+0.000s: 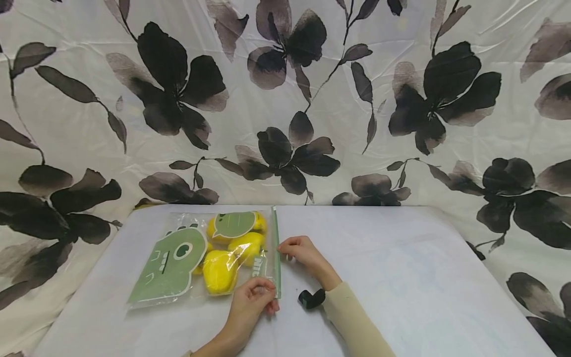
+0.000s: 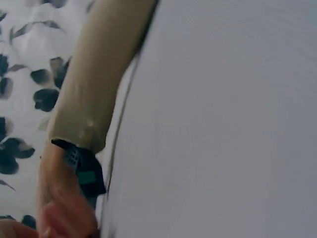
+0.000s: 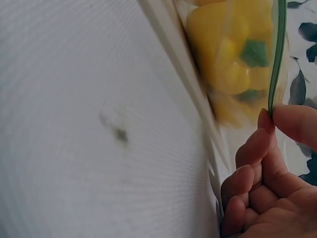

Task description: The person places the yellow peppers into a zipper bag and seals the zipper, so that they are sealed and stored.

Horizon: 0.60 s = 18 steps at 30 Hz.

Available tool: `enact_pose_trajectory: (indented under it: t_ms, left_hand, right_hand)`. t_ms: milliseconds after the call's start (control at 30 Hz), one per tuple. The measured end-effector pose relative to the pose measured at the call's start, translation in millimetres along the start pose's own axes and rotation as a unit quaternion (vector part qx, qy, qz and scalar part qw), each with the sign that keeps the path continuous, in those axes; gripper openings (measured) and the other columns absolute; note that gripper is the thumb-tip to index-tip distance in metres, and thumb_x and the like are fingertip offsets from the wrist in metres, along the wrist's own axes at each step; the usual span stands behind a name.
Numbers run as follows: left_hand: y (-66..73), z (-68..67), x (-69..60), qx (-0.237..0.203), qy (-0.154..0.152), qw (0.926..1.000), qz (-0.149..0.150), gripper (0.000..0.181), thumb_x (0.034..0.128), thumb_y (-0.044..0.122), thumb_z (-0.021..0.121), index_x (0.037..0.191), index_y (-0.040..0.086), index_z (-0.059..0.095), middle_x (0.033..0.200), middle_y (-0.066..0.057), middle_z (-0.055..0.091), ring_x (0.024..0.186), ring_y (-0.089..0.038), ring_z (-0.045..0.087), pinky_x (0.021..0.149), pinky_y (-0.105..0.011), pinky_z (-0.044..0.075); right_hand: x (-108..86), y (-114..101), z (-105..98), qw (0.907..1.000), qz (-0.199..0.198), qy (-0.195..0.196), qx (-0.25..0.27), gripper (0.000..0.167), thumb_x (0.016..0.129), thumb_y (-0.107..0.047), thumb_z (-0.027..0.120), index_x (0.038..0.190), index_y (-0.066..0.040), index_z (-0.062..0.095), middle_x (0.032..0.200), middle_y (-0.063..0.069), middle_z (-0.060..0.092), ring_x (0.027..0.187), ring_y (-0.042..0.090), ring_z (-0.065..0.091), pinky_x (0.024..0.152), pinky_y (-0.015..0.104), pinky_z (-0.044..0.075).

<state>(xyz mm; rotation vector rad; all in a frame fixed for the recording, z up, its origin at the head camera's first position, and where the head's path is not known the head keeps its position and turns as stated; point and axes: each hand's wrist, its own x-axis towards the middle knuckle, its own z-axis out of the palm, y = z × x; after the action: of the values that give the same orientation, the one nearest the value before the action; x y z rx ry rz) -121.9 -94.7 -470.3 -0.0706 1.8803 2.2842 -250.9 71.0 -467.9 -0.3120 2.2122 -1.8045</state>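
A clear zip bag (image 1: 178, 300) with a green cartoon monster print lies flat on the table, holding several yellow rounded items (image 1: 220, 271) whose kind I cannot tell. Its green zip strip (image 1: 275, 223) runs along the right edge. My right hand (image 1: 308, 255) pinches that strip between thumb and forefinger, plainest in the right wrist view, where the strip (image 3: 278, 59) ends at the fingertips. At the near corner of the strip my left hand (image 1: 252, 307) has thumb and fingers curled onto the bag's edge. The left wrist view barely shows the left hand.
A white-covered table (image 1: 401, 267) carries the bag. A dark strap-like device (image 1: 311, 299) sits at the right wrist, by the beige sleeve (image 1: 357, 317). Behind the table hangs a white cloth (image 1: 366, 124) printed with dark flowers.
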Motion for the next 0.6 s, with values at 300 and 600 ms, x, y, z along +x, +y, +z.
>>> enact_pose_trajectory:
  t_ms: [300,600]
  left_hand:
    - [68.4,-37.0,-14.9,0.117,-0.202,0.9716,-0.042,0.033,0.1004,0.017,0.050,0.128,-0.002,0.050,0.093,-0.017,0.071,0.071,-0.026,0.068,0.056,-0.031,0.054]
    - [129.2,-132.1,7.3,0.468,0.028,0.8674,0.167,0.024,0.0991,0.015,0.055,0.119,0.004,0.061,0.100,-0.015,0.068,0.080,-0.025,0.062,0.063,-0.033,0.051]
  right_hand:
    - [-2.5,-2.0,1.0,1.0000,0.004,0.003,0.000,0.019,0.088,-0.013,0.067,0.089,0.005,0.073,0.080,0.002,0.066,0.071,0.017,0.052,0.065,0.028,0.037]
    - [-1.3,-1.7,1.7,0.9999,0.016,0.005,0.000,0.018,0.088,-0.013,0.067,0.090,0.004,0.072,0.079,0.000,0.064,0.072,0.016,0.051,0.064,0.027,0.035]
